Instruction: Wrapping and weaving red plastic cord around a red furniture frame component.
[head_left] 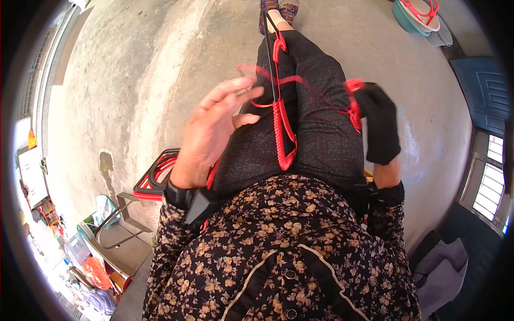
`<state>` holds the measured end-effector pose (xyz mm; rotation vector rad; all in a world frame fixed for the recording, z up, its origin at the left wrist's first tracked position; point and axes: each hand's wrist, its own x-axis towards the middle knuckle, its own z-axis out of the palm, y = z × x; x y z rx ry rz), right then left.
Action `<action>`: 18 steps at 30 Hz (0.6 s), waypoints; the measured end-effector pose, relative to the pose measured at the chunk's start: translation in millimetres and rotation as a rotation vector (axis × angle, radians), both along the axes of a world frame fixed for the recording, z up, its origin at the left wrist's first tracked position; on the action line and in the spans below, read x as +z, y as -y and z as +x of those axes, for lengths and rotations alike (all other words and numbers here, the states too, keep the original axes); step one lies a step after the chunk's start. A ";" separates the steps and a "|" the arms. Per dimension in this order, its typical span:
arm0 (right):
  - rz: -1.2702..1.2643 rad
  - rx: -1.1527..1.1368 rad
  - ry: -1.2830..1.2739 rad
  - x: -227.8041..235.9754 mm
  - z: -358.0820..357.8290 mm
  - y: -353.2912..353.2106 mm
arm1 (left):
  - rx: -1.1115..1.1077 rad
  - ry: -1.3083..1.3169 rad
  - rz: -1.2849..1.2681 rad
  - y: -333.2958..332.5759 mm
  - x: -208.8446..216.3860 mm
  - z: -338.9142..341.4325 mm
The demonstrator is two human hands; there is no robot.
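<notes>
A thin black frame [272,64] lies lengthwise over my lap, its near end a narrow loop wound with red cord [279,131]. More red wrapping shows farther up the frame, near my shins. My left hand [217,109], bare, is raised just left of the frame with fingers apart, and nothing shows in its grasp. In a black glove, my right hand [377,123] is closed on a bundle of red cord [354,109] above my right thigh. From that bundle a loose strand, blurred by motion, runs left across the frame toward my left fingertips.
Several black frames with red cord [156,179] lie at my left beside a metal-legged stand [126,214]. A basin [412,24] holding red pieces sits at far right. Grey cloth [444,273] lies at lower right. Clutter lines the left wall. The floor is concrete.
</notes>
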<state>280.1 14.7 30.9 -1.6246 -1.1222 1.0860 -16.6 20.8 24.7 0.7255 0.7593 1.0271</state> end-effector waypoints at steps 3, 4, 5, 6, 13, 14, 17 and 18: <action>-0.027 0.282 0.038 -12.4 -39.2 6.4 | -0.156 -0.051 -0.059 1.3 -17.6 12.8; -0.095 0.333 -0.031 -15.9 -53.0 7.7 | -0.166 -0.114 -0.083 5.0 -20.8 15.3; -0.097 0.337 -0.032 -20.1 -60.6 6.3 | -0.161 -0.115 -0.085 6.8 -22.6 18.7; -0.127 0.390 -0.016 -24.4 -66.6 4.1 | -0.205 -0.241 -0.040 8.2 -24.1 21.6; -0.196 0.402 -0.178 -27.0 -74.0 4.7 | -0.182 -0.387 -0.005 10.9 -29.1 16.5; -0.196 0.400 -0.177 -31.4 -65.5 3.7 | -0.089 -0.389 -0.016 10.4 -29.7 11.0; 0.183 0.511 0.075 -38.5 -27.8 0.0 | 0.077 -0.486 -0.056 4.8 -32.0 -8.9; 0.244 0.498 0.209 -30.3 -17.5 1.0 | 0.079 -0.483 -0.056 2.4 -32.0 -11.6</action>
